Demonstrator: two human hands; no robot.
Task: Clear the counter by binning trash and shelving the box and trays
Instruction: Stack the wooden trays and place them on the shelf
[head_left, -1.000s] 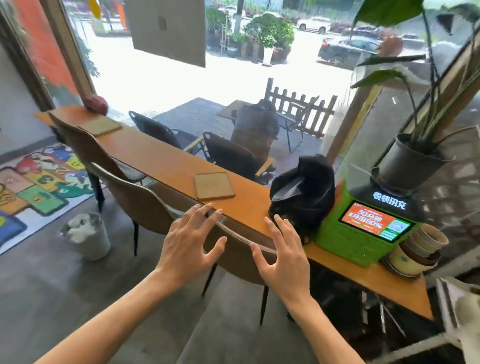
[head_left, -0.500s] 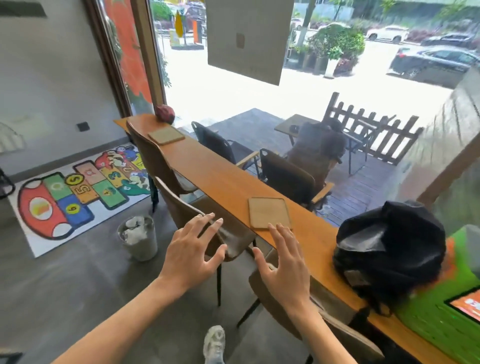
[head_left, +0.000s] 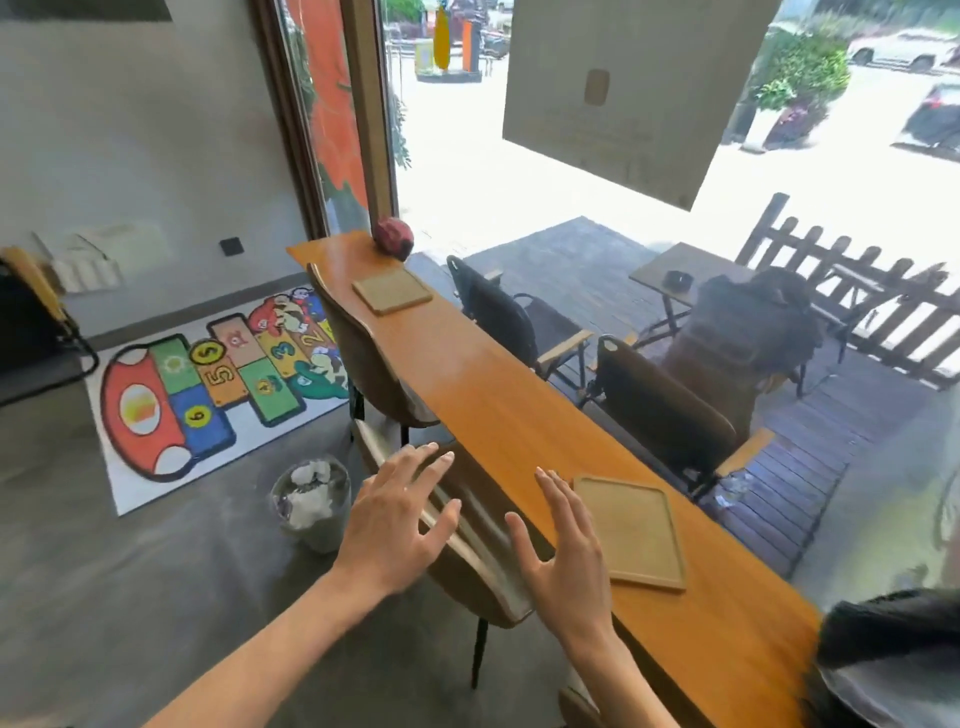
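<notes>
A long orange wooden counter (head_left: 498, 410) runs along the window. A flat tan tray (head_left: 631, 530) lies on it just right of my right hand (head_left: 563, 551), whose fingers are spread and empty, close to the tray's left edge. My left hand (head_left: 397, 514) hovers open over a brown chair back, holding nothing. A second tan tray (head_left: 392, 290) lies near the counter's far end, with a red crumpled object (head_left: 395, 238) behind it by the window frame. A bin (head_left: 311, 501) with white crumpled paper stands on the floor left of my hands.
Two brown chairs (head_left: 363, 358) are tucked under the counter on my side. A black bag (head_left: 883, 649) sits on the counter at the lower right. A colourful hopscotch mat (head_left: 208, 384) lies on the grey floor. Outside the glass are dark chairs and a fence.
My view has swung left and forward along the counter. The near tray now sits beside my right hand, the black bag has slid to the frame's edge, and both hands stay open.
</notes>
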